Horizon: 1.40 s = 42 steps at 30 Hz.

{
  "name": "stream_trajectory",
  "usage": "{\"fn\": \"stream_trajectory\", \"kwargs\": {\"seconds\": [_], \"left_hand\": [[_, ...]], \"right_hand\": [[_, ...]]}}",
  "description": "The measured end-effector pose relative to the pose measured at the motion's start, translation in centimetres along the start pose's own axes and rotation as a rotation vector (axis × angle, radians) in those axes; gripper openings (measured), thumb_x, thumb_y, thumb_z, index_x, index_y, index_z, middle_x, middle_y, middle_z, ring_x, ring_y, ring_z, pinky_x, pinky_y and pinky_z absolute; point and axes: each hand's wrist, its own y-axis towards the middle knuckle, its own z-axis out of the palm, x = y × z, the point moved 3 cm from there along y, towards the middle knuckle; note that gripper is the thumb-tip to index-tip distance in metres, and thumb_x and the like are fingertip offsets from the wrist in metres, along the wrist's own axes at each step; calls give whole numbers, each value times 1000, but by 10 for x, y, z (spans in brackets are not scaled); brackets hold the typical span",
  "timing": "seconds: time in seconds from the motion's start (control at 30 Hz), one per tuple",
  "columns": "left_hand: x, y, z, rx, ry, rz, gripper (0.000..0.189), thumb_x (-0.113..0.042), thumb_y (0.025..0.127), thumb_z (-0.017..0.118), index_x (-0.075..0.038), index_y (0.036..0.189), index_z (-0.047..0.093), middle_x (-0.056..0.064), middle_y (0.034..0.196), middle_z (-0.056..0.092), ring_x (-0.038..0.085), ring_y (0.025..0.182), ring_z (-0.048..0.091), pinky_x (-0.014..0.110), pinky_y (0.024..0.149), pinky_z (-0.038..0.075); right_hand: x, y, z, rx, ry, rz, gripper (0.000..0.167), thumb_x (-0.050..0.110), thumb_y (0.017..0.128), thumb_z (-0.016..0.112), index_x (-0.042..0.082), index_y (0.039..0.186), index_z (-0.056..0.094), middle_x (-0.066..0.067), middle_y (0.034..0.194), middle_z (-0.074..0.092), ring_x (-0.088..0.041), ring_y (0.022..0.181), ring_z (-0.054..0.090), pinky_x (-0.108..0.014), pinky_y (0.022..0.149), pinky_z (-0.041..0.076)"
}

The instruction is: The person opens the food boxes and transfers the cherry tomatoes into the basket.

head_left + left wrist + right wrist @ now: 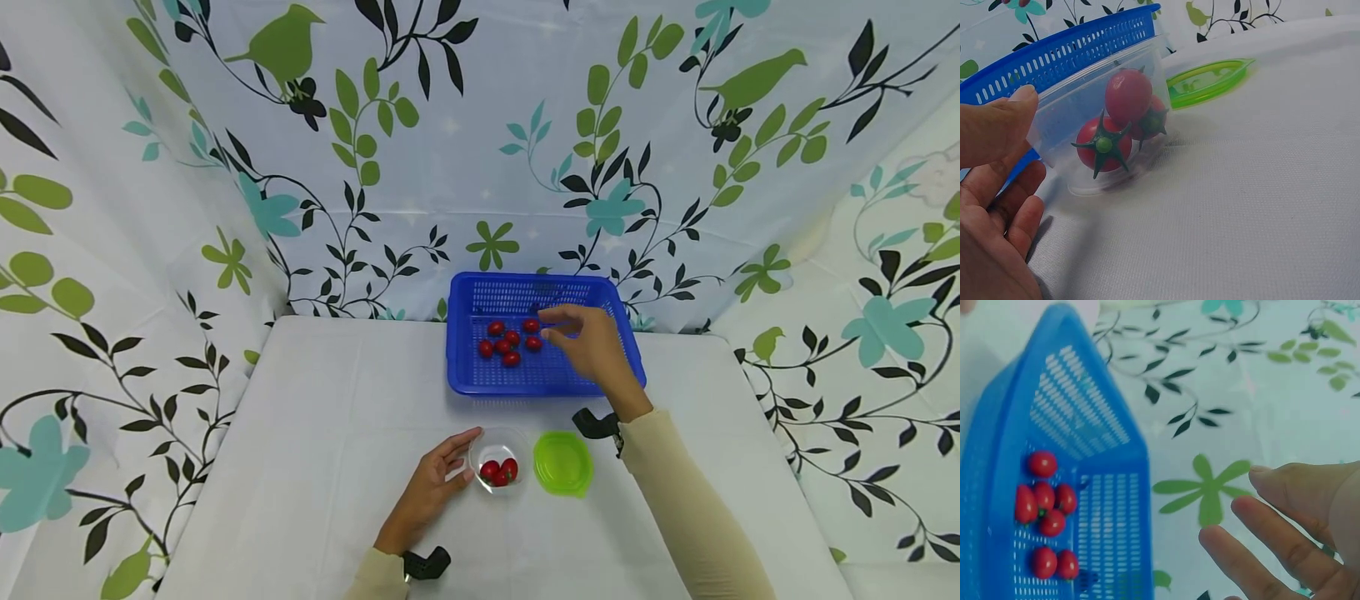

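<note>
A clear plastic container [522,454] with red cherry tomatoes [1104,145] stands on the table. My left hand [431,483] holds its left side, the thumb [1021,103] at the wall and another finger partly hidden behind it. Over the right part of a blue basket [547,387] is my right hand [588,342], thumb and fingers apart with nothing between them. Several more cherry tomatoes [512,358] lie loose in the basket, left of the right fingertips. In the right wrist view these tomatoes [1043,562] sit well away from the spread fingers [1241,553].
A bright green lid [562,462] lies just right of the clear container, in front of the basket. White cloth covers the table [315,467]. Curtains [480,150] with leaf and bird prints hang behind and at both sides, the back one close to the basket.
</note>
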Motion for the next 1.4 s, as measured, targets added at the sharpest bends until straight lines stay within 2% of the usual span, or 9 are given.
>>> {"fn": "stream_trajectory", "kwargs": {"seconds": [0.2, 0.4, 0.6, 0.73, 0.87, 1.0, 1.13, 1.27, 1.4], "left_hand": [[-2, -1, 0, -1, -5, -13, 57, -7, 106, 63, -20, 159, 49, 3, 168, 46, 8, 155, 40, 27, 121, 36], [-3, 0, 0, 10, -10, -6, 57, -8, 106, 63, -20, 160, 48, 2, 168, 45, 22, 158, 37, 27, 121, 35], [-3, 0, 2, 11, -13, 4, 57, -8, 106, 63, -19, 160, 48, 3, 168, 46, 26, 159, 36, 25, 120, 36], [-5, 0, 3, 9, -8, 1, 57, -7, 106, 63, -19, 160, 47, 3, 168, 45, 21, 158, 37, 27, 121, 36], [-6, -1, 3, -6, 6, -40, 57, -7, 106, 62, -22, 159, 48, 0, 168, 46, 12, 156, 38, 29, 123, 35], [-4, -1, 2, -17, 2, -61, 57, -7, 106, 63, -22, 159, 48, -1, 168, 46, 14, 157, 37, 30, 124, 34], [-4, 0, 3, -11, -6, -56, 57, -7, 106, 62, -21, 160, 47, 0, 168, 46, 21, 159, 35, 30, 123, 34], [-5, -1, 3, -9, -14, -59, 58, -8, 106, 63, -22, 160, 47, -1, 168, 46, 23, 159, 34, 29, 124, 34], [-4, 0, 3, -11, -20, -67, 58, -8, 106, 64, -23, 160, 48, -2, 169, 44, 22, 159, 34, 30, 123, 34]], "right_hand": [[11, -33, 6, -14, 23, 6, 26, 26, 100, 77, 26, 126, 78, 1, 124, 79, -26, 118, 73, -55, 102, 56], [12, -61, 20, 1, 57, 2, 30, 21, 98, 79, 24, 128, 77, 0, 124, 80, -25, 118, 74, -54, 101, 58], [8, -83, 32, 39, 102, 36, 32, 19, 97, 79, 21, 129, 77, -1, 126, 79, -25, 120, 73, -54, 106, 56], [2, -95, 40, 57, 132, 62, 32, 17, 97, 79, 22, 129, 77, 2, 125, 79, -24, 119, 73, -54, 105, 57], [-3, -105, 51, 62, 150, 75, 32, 16, 96, 80, 23, 127, 77, 3, 123, 79, -22, 114, 75, -51, 101, 59], [-6, -114, 66, 71, 147, 99, 33, 14, 95, 81, 23, 126, 78, 3, 122, 80, -22, 111, 76, -45, 96, 62], [-10, -122, 81, 106, 155, 119, 34, 12, 94, 81, 22, 126, 78, 3, 121, 80, -22, 109, 77, -45, 95, 63], [-15, -127, 94, 139, 164, 105, 33, 12, 95, 80, 20, 127, 78, 2, 122, 80, -22, 107, 78, -46, 92, 63], [-20, -128, 106, 156, 156, 80, 32, 11, 94, 80, 18, 125, 78, 2, 121, 80, -21, 104, 78, -40, 86, 65]]}}
